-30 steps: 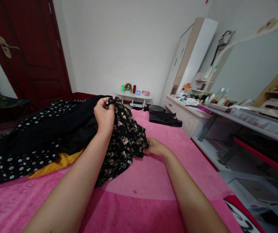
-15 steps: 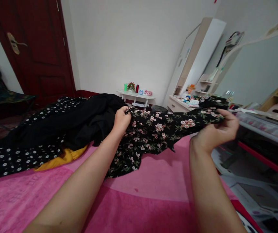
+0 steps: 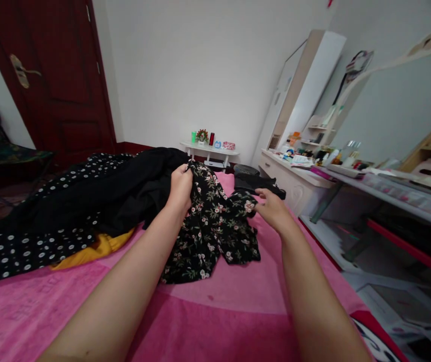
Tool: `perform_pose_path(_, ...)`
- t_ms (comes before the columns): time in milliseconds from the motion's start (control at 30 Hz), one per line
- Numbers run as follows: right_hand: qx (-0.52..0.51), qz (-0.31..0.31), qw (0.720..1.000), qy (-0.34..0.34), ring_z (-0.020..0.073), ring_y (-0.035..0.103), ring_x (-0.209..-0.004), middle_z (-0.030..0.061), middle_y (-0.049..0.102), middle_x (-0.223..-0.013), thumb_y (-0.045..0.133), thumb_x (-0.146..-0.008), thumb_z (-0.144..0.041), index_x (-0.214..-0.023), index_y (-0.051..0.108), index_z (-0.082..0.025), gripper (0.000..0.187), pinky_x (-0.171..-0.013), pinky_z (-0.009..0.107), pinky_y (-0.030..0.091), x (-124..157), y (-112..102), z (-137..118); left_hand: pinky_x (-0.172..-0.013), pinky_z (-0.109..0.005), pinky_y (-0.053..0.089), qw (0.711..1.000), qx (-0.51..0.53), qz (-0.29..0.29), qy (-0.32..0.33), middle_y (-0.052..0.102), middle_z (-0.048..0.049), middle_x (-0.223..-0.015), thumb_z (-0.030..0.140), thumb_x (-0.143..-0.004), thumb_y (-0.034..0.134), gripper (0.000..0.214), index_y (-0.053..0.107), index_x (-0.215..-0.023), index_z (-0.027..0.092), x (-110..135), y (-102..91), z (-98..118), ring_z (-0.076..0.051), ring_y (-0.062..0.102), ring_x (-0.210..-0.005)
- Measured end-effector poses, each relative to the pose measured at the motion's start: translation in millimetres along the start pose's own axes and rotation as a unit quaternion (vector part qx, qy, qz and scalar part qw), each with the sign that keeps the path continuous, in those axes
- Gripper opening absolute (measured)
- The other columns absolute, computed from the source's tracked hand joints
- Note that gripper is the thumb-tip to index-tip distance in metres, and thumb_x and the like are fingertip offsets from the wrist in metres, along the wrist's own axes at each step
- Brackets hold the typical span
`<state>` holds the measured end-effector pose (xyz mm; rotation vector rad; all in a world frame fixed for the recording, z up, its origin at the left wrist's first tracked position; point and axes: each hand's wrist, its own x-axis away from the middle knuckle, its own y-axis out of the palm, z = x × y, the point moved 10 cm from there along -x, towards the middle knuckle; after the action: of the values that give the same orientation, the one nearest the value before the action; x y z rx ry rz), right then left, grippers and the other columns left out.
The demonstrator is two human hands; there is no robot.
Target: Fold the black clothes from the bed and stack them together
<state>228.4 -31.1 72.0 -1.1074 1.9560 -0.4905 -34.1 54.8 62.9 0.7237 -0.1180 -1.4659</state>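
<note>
A black garment with pink flowers and green leaves [image 3: 208, 226] lies bunched on the pink bedspread [image 3: 200, 322], its upper part lifted. My left hand [image 3: 181, 187] is closed around its top left edge, the fingertips partly hidden. At the garment's right side, my right hand [image 3: 274, 207] has thumb and forefinger apart, close by a gathered flap of the floral cloth. Whether those fingertips touch the flap is hard to tell. Left of my left hand is a heap of plain black cloth [image 3: 125, 186] and black cloth with white dots [image 3: 30, 249].
Mustard-yellow cloth [image 3: 95, 250] sticks out under the heap. Dark folded cloth [image 3: 260, 184] lies at the bed's far right. A dressing table [image 3: 294, 173] with bottles and a mirror stands to the right. A small white table [image 3: 210, 148] is at the far wall, a camouflage chair [image 3: 8, 146] at left.
My right hand has come inward and down to the left, and its fingers have parted. The floral garment's stretched right side has dropped and bunched onto the bed. My left hand keeps its hold.
</note>
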Motion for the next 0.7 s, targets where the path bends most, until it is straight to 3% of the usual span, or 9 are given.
perform_pose_path(100,-0.006,-0.063,0.997,0.036,0.0204,0.064,-0.066,0.007,0.069,-0.074,0.066,-0.073,-0.036,-0.088,0.066,-0.019,0.023,-0.064,0.031,0.048,6.9,17.8,-1.5,-0.057,-0.023,0.044,0.999,0.003,0.022,-0.027,0.051,0.0052,-0.053,0.025,-0.061,0.06,0.01,0.053,-0.063,0.018,-1.9,-6.0,-6.1,-0.013,0.053,-0.055)
perform_pose_path(200,-0.163,-0.172,0.968,0.076,0.0148,0.056,-0.043,0.0054,0.063,-0.054,0.056,-0.078,-0.061,-0.073,0.063,-0.017,0.045,-0.044,0.024,0.04,22.4,40.5,-22.8,-0.056,-0.022,0.043,0.999,-0.019,0.004,-0.039,0.053,0.0045,-0.055,0.02,-0.059,0.058,0.006,0.053,-0.062,0.018,2.4,3.0,-7.0,-0.012,0.053,-0.056)
perform_pose_path(333,-0.309,-0.218,0.915,0.141,0.0173,0.063,-0.052,0.0111,0.07,-0.069,0.04,-0.074,-0.081,-0.085,0.066,-0.015,0.071,-0.043,0.023,0.044,35.5,58.5,-36.2,-0.054,-0.022,0.041,0.994,-0.067,-0.084,-0.025,0.056,0.0032,-0.06,0.02,-0.063,0.056,0.003,0.056,-0.065,0.018,20.1,36.7,1.6,-0.012,0.052,-0.057)
perform_pose_path(467,-0.393,-0.245,0.873,0.153,0.0187,0.066,-0.065,0.0079,0.072,-0.08,0.032,-0.077,-0.081,-0.103,0.064,-0.021,0.073,-0.054,0.027,0.052,40.6,69.0,-45.5,-0.063,-0.024,0.045,0.971,-0.148,-0.183,0.032,0.063,0.0011,-0.071,0.021,-0.069,0.057,0.009,0.063,-0.074,0.018,45.3,73.6,14.5,-0.015,0.057,-0.067)
perform_pose_path(600,-0.465,-0.239,0.841,0.138,0.0187,0.066,-0.073,0.0043,0.071,-0.08,0.041,-0.083,-0.069,-0.104,0.062,-0.023,0.054,-0.058,0.027,0.052,41.5,62.0,-63.0,-0.078,-0.028,0.047,0.944,-0.205,-0.236,0.103,0.067,-0.0012,-0.081,0.018,-0.073,0.057,0.01,0.065,-0.079,0.017,63.1,94.8,23.7,-0.018,0.061,-0.082)
perform_pose_path(700,-0.502,-0.203,0.829,0.14,0.0198,0.066,-0.075,0.0043,0.071,-0.08,0.047,-0.084,-0.054,-0.099,0.063,-0.021,0.04,-0.061,0.029,0.053,37.6,51.1,-65.2,-0.079,-0.028,0.048,0.937,-0.184,-0.281,0.091,0.068,-0.0022,-0.082,0.016,-0.074,0.057,0.013,0.067,-0.083,0.016,72.9,105.0,21.3,-0.016,0.063,-0.081)
